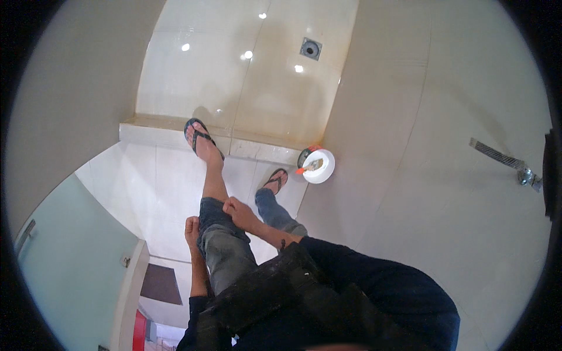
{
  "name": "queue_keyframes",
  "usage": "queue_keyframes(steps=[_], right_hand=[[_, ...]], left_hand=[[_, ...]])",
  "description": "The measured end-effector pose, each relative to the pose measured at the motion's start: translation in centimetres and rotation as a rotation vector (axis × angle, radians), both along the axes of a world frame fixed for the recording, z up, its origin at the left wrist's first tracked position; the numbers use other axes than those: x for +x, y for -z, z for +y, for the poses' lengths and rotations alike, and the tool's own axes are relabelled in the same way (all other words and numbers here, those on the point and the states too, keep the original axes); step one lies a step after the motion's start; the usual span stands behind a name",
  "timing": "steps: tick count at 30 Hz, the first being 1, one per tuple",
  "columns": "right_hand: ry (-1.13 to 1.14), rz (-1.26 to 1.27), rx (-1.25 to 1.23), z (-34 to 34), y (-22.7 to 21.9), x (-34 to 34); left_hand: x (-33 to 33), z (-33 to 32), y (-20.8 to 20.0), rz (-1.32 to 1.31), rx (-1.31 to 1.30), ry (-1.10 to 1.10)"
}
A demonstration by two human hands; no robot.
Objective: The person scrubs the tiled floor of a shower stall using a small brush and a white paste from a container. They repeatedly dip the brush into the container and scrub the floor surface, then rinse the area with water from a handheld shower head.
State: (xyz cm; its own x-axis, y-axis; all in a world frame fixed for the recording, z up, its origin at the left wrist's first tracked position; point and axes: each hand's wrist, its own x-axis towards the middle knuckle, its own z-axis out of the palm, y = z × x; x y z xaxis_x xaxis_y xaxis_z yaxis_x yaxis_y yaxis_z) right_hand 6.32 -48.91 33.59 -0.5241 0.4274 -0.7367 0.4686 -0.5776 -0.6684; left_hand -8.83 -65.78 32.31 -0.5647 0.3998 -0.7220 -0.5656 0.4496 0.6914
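My left leg is raised, its foot in a dark flip-flop (198, 138) on the tiled step. The jeans leg (218, 231) is bunched around the shin below the knee. My right hand (239, 213) is closed on the right side of that bunched cloth. On the left side, my left hand (192, 229) is closed at the cloth's edge, its fingertips partly hidden. The other jeans leg (270, 207) is also pulled up above the right foot, which stands on the lower floor in a second flip-flop (277, 180).
A white bowl (325, 171) holding an orange-handled brush (310, 167) stands by the right wall, beside a dark can. Past the step (257, 151), a wet-looking tiled floor has a square drain (311, 49). A frosted door (76, 245) is at left; a metal hose (497, 155) hangs on the right wall.
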Motion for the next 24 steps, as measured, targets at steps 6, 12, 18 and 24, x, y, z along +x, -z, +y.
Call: queue_keyframes(steps=[6, 12, 18, 24], right_hand=[[-0.219, -0.005, 0.087, 1.1, 1.8, -1.0], [0.019, 0.059, -0.072, -0.5, -1.3, 1.0], [-0.136, -0.058, -0.054, 0.4, -2.5, 0.1], [-0.159, 0.061, -0.114, -1.3, -4.2, 1.6]], left_hand=[[1.1, 0.5, -4.1, -0.283, -0.137, -0.16], [1.0, 1.4, -5.8, -0.415, -0.046, -0.151], [1.4, 1.9, -8.6, -0.278, -0.232, -0.05], [2.6, 0.4, -11.8, -0.163, -0.315, 0.017]])
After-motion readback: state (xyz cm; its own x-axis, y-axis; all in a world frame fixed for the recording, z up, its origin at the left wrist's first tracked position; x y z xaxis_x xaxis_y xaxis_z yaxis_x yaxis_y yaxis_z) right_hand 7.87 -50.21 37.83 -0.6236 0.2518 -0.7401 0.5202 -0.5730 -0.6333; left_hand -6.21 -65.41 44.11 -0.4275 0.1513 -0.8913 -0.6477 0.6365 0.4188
